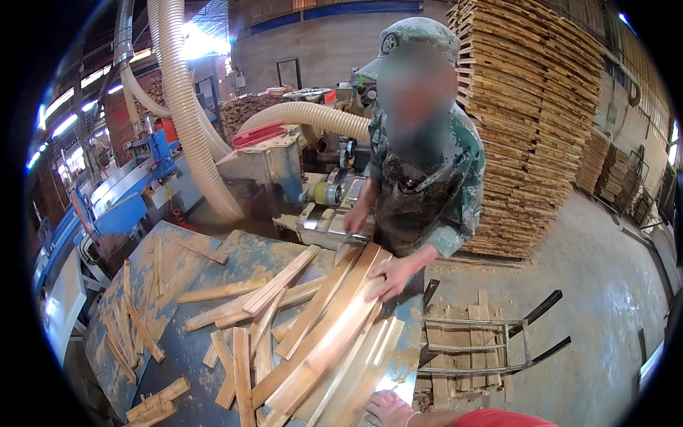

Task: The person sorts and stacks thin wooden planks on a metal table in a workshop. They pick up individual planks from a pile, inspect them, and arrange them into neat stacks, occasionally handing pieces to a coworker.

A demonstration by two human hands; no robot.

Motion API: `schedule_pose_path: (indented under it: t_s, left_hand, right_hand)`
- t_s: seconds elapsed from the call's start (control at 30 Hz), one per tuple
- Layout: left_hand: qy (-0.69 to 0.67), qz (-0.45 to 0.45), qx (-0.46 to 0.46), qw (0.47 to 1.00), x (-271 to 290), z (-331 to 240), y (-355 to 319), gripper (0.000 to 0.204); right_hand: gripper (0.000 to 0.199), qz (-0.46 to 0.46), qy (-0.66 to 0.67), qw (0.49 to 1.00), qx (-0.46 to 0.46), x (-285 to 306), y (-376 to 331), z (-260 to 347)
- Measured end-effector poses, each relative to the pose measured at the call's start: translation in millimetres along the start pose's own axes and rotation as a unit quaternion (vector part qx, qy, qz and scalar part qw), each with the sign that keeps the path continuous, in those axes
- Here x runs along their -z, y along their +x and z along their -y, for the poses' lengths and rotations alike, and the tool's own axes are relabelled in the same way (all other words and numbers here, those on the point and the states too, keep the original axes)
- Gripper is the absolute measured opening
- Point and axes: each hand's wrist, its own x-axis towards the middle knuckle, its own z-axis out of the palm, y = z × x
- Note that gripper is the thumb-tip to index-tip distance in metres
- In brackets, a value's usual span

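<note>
My right hand (pixel 389 410) comes in at the lower edge from a red sleeve (pixel 498 418). Its fingers curl against the right side of several pale wooden boards (pixel 348 388) lying side by side, which look smeared by motion; the fingertips are partly hidden. My left hand is out of the picture. Across the table a person in camouflage clothing presses one hand (pixel 395 277) on a long wooden plank (pixel 324 349). That person's other hand (pixel 356 217) is close to a thin pointed piece (pixel 344 252) at the boards' far end.
Loose wooden strips (pixel 220 290) and sawdust cover much of the metal table (pixel 178 370). A machine with rollers (pixel 324 193) and ribbed hoses (pixel 186 107) stands beyond. To the right are a metal rack with slats (pixel 473 349) and a tall timber stack (pixel 526 135).
</note>
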Motion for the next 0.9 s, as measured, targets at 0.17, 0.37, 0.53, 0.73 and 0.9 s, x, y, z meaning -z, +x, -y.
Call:
schedule_pose_path:
  t_s: [0.17, 0.37, 0.53, 0.73, 0.9]
  left_hand:
    - [-0.003, -0.012, 0.008, 1.0, -16, 20, -8, 0.047]
    - [-0.013, -0.023, 0.009, 1.0, -51, 35, -20, 0.046]
    - [-0.032, -0.029, 0.008, 0.999, -1, -8, -4, 0.045]
    - [-0.027, -0.043, 0.0, 0.999, 13, -14, 0, 0.044]
    - [-0.035, -0.056, -0.004, 0.998, 18, -23, 3, 0.044]
  right_hand:
    - [0.052, 0.04, -0.013, 0.999, -0.021, 5, -2, -3]
    - [0.046, 0.116, -0.043, 0.991, -0.054, 32, 12, 4]
    - [0.048, 0.147, -0.054, 0.986, -0.064, 32, 13, 5]
    - [0.051, 0.217, -0.056, 0.97, -0.092, 39, 18, 10]
    - [0.054, 0.249, -0.081, 0.96, -0.101, 39, 18, 9]
